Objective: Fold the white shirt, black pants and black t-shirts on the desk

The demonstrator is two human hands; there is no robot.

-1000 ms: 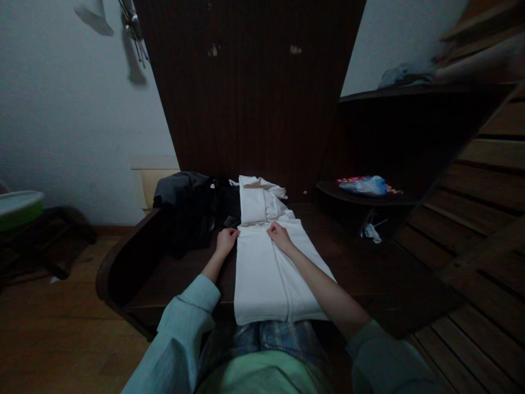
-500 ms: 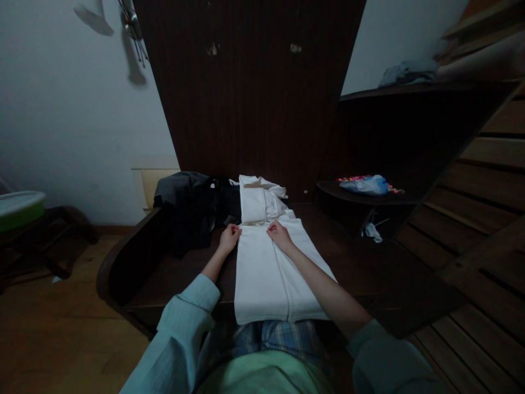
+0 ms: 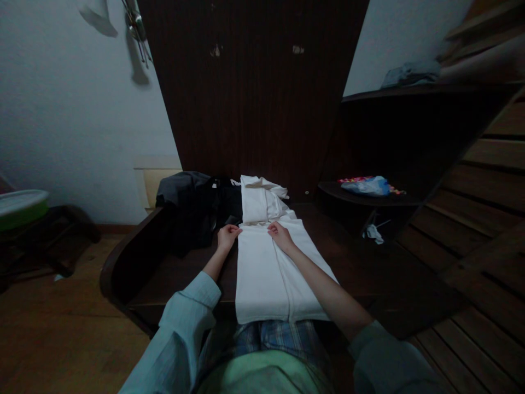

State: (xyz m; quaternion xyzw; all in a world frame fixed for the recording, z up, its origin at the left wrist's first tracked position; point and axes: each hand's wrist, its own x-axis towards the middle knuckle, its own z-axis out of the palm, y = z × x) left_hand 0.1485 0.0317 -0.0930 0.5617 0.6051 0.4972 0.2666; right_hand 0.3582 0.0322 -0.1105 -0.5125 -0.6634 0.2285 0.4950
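A white garment [image 3: 266, 273] lies folded lengthwise on the dark wooden bench, its near edge hanging over my lap. Its far part is bunched and layered; I cannot tell what kind of garment it is. My left hand [image 3: 228, 237] pinches its left edge near the crease between the flat part and the bunched part. With fingers pressed together, my right hand [image 3: 280, 236] grips the fabric at the same crease, a little to the right. Both fingertips are partly hidden.
Dark clothes [image 3: 186, 219] are heaped on the left of the bench [image 3: 180, 279], against its curved armrest. A plastic packet [image 3: 369, 186] lies on a low shelf at right. Wooden slats [image 3: 488, 219] stand at far right. A green-sided tub [image 3: 24, 208] is at far left.
The view has shifted very slightly. Both hands stay at the same crease, and the left hand's fingers look a little more stretched toward the garment's edge.
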